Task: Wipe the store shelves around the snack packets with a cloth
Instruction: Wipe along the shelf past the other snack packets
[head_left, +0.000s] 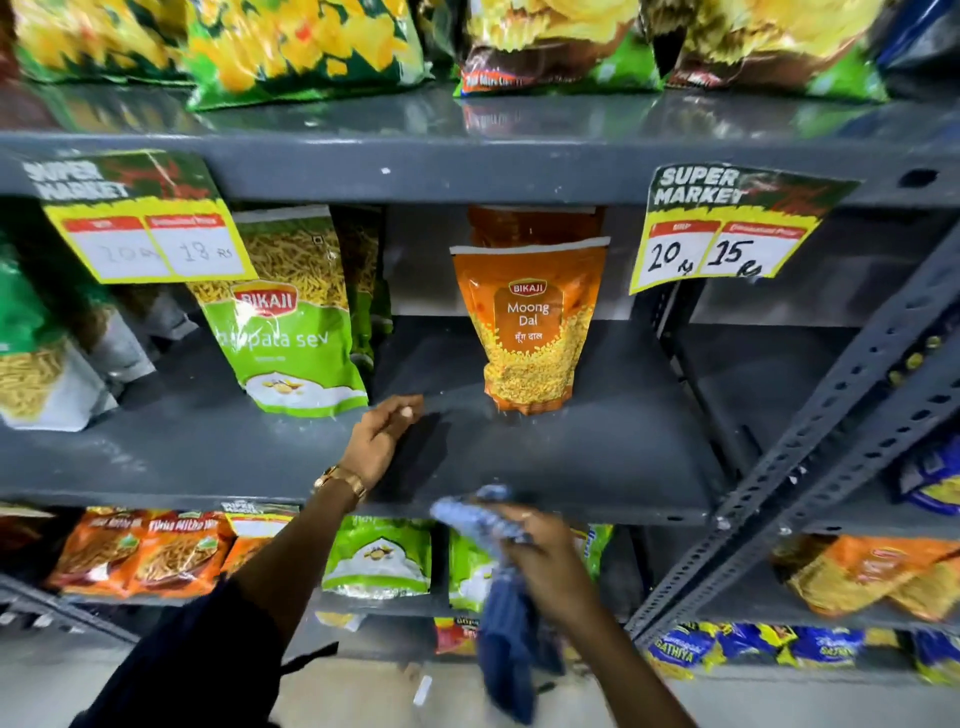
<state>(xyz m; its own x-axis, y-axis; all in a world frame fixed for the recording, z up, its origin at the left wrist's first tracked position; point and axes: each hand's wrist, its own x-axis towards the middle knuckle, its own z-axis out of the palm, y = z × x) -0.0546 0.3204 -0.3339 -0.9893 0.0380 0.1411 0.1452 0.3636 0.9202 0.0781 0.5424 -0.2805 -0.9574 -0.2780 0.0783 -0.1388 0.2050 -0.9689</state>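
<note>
A person's right hand (550, 561), nearest the camera, grips a bunched blue cloth (498, 571) in front of the grey middle shelf (597, 462); the fingers are closed around the fabric, one end of which bulges above the knuckles at the shelf's front edge while the rest hangs down past the wrist. Behind the hanging cloth, on the shelf below, stand green packets (379, 556), with orange packets (140, 556) further left of the fingers. The left hand (382, 436), its wrist ringed by a gold watch (340, 483) and its forearm emerging from a dark sleeve (197, 660), reaches onto the middle shelf with fingers loosely curled and holding nothing, the fingertips resting at or just above the bare shelf surface; which of the two cannot be told. Just beyond and left of those fingertips stands a green Bikaji sev packet (291, 322), upright and leaning slightly back. Beyond and to the right of the fingertips, an orange Bikaji Moong Dal packet (530, 332) stands upright with a second orange pack behind it, bare shelf between the two brands. Hanging from the lip of the shelf above, a yellow price tag (727, 234) marked 20 and 15 sits up and right of the hands, and a fainter tag (140, 223) up and left. Farthest, on the top shelf, lie large green and yellow snack bags (301, 47). A perforated grey upright (852, 415) slants down on the right.
</note>
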